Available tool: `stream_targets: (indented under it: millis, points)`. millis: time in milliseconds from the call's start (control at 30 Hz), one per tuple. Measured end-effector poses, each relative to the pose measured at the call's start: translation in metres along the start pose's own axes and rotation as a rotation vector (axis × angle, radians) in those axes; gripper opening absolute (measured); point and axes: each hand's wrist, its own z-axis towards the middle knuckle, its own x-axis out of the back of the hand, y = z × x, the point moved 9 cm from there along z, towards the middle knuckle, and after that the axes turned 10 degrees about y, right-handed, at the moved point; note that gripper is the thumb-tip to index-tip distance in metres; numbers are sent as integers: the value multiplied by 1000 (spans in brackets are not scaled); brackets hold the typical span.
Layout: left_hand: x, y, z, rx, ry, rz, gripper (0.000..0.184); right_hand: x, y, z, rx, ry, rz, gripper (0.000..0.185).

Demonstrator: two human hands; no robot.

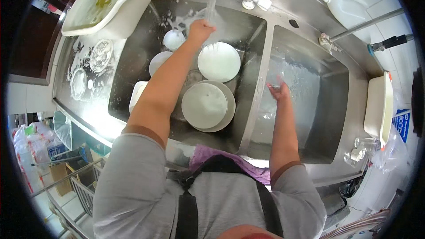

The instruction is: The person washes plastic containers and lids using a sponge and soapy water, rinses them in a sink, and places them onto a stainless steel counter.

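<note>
My left hand (pixel 201 31) is closed under the stream of running water (pixel 212 2) at the back of the left basin; whether anything is inside its fingers is hidden. Near it are a small white bowl (pixel 174 40) and a white plate (pixel 219 62). Closer to me, a smaller plate (pixel 204 105) rests on a larger one (pixel 230 117). Over the water in the right basin (pixel 330 102), my right hand (pixel 279 90) has its fingers apart. A faint clear shape shows by its fingertips, too indistinct to name.
A white tub (pixel 133 15) with cloudy liquid stands at the back left. Soapy lids or dishes (pixel 101 55) lie on the left drainboard. A metal divider (pixel 258 88) separates the basins. At right are a white bin (pixel 375 106), glasses (pixel 366 143) and a plastic jug (pixel 345 9).
</note>
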Motion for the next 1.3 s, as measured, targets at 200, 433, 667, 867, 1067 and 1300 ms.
stream_targets:
  millis: [200, 433, 667, 867, 1067, 1300]
  points:
    - [1, -10, -24, -355, -83, 252, 26, -40, 42, -22, -552, -449, 282, 43]
    - [22, -17, -6, -240, -59, 39, 27, 39, -93, -141, 1493, 500, -542, 70]
    - [5, 14, -19, -249, -108, 4, 22, 51, -2, -55, 993, 154, -835, 58]
    - [-44, -14, -89, -451, -395, 391, 5, -34, -19, -122, -29, -383, 834, 48]
    - [-85, 27, -142, -440, -763, 544, 18, -94, -103, -232, 502, -592, 542, 53]
    - [-65, 68, -126, -688, -662, 710, 37, -186, -134, -356, 673, -779, 655, 83]
